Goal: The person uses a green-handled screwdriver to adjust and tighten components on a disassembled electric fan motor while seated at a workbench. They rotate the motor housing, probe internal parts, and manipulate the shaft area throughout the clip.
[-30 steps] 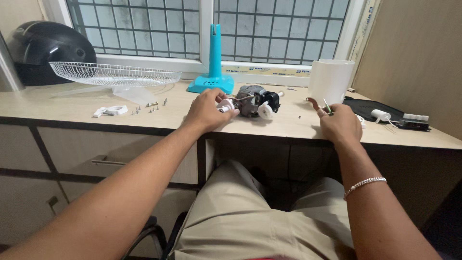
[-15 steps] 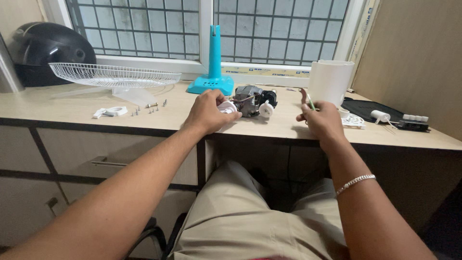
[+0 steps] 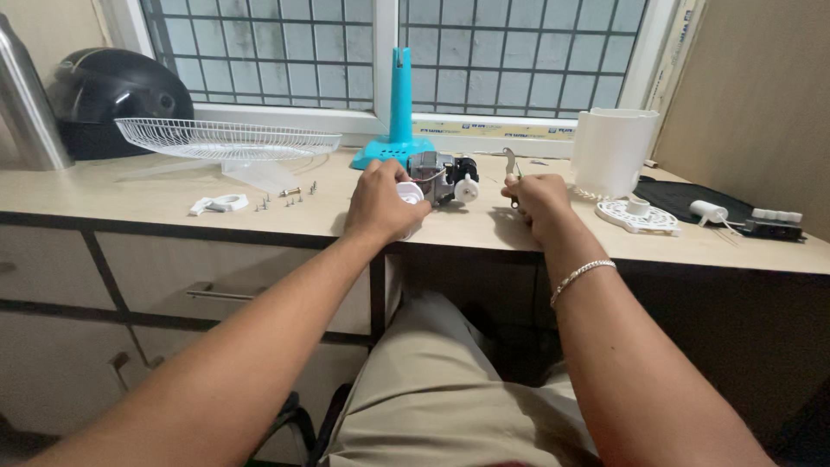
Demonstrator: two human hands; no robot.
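A small fan motor (image 3: 445, 175) with grey metal body, black rear and white knob lies on the beige desk (image 3: 130, 201), in front of a turquoise fan stand (image 3: 399, 130). My left hand (image 3: 380, 203) rests on its left end, fingers around a white round part (image 3: 410, 192). My right hand (image 3: 536, 199) is just right of the motor, shut on a small metal tool (image 3: 510, 166) whose tip sticks up above the fingers.
A white wire fan guard (image 3: 226, 138) and loose screws (image 3: 290, 197) lie to the left, with a white plastic piece (image 3: 218, 204). A black helmet (image 3: 112, 91) sits far left. A white cylindrical housing (image 3: 612, 151), a white round grille part (image 3: 638, 216) and a black mat (image 3: 692, 197) are to the right.
My right hand lifted from the desk near the white housing and moved left toward the motor, now holding the metal tool upright. My left hand stayed on the motor.
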